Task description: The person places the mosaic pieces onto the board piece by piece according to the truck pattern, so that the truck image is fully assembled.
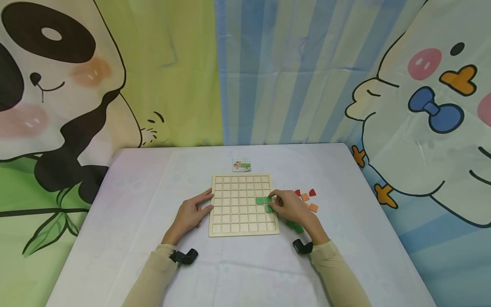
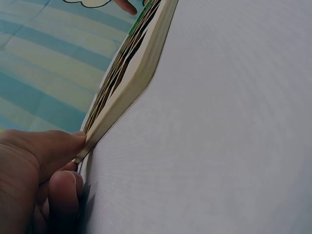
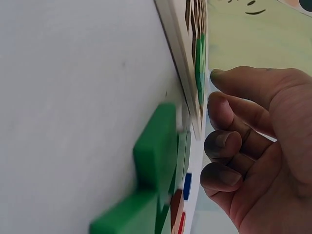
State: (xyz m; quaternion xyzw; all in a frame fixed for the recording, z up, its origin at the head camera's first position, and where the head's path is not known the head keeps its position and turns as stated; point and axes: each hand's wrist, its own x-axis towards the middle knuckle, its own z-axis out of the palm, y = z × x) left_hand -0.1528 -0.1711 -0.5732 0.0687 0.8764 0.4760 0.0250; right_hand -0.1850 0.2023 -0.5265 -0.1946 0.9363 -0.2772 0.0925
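Observation:
A wooden grid board (image 1: 234,210) lies flat on the table. My left hand (image 1: 189,215) grips its left edge; in the left wrist view thumb and finger pinch the rim of the board (image 2: 134,85). Green square tiles (image 1: 260,200) sit in cells near its right side, forming an L shape. Over that side hovers my right hand (image 1: 293,207). In the right wrist view, the right hand's fingers (image 3: 222,146) are loosely bent, with a gap between thumb and index and no tile visible there. Loose green tiles (image 1: 295,227) lie by the board, partly hidden by the right hand.
Orange tiles (image 1: 313,207) and red pieces (image 1: 312,192) lie right of the board. A small blue piece (image 3: 187,186) shows in the right wrist view. Behind the board is a small picture card (image 1: 241,164) with a gridded design. Cartoon curtains (image 1: 268,72) hang around the white table (image 1: 153,179).

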